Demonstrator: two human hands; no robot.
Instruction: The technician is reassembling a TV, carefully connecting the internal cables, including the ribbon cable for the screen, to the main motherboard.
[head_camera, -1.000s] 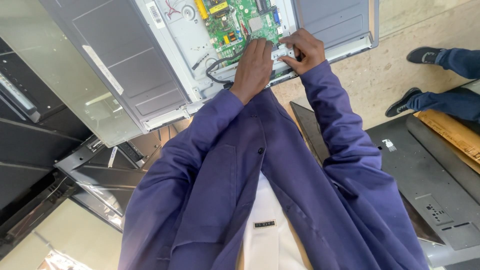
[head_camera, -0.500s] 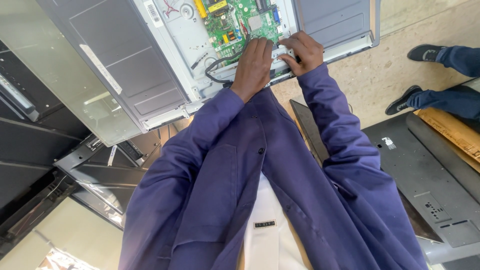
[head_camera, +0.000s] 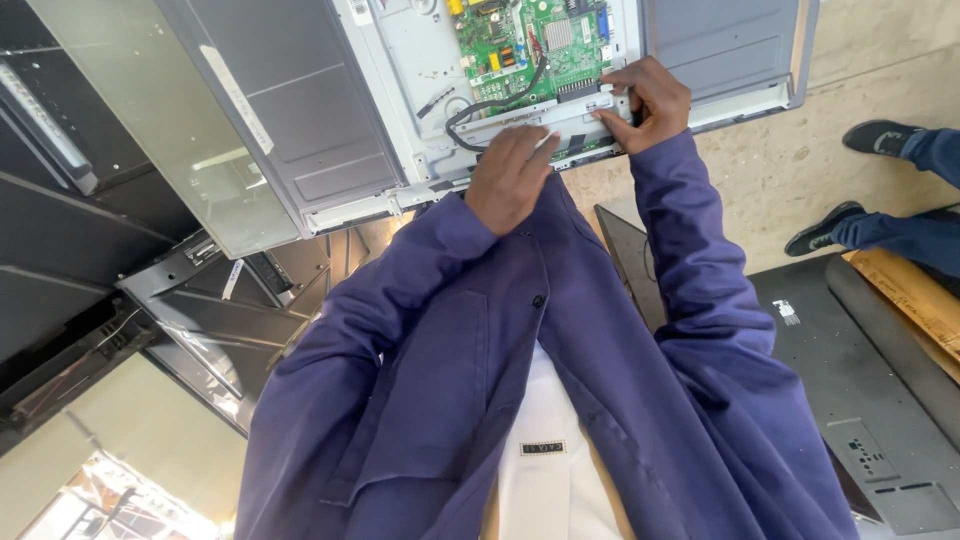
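- Pale metal bracket strip (head_camera: 545, 112) lying across the near edge of the green circuit board (head_camera: 535, 45), inside the opened back of a flat screen set (head_camera: 300, 130) at the far middle of the scene.
- Right hand (head_camera: 648, 100) at the strip's right end, fingers curled onto it in a pinching grip, seemingly to steady that end.
- Left hand (head_camera: 510, 178) over the strip's left part, fingers half bent and pressing down; whether closed on anything cannot be told.
- Black cable (head_camera: 490, 105) looping from the board under the strip, close by the left fingers and likely in the way.
- Grey back panels either side of the board.
- Dark screen casings (head_camera: 860, 400) lying near right and left.
- Another person's shoes (head_camera: 878, 135) and blue trouser legs at far right, on the stone floor (head_camera: 790, 170).
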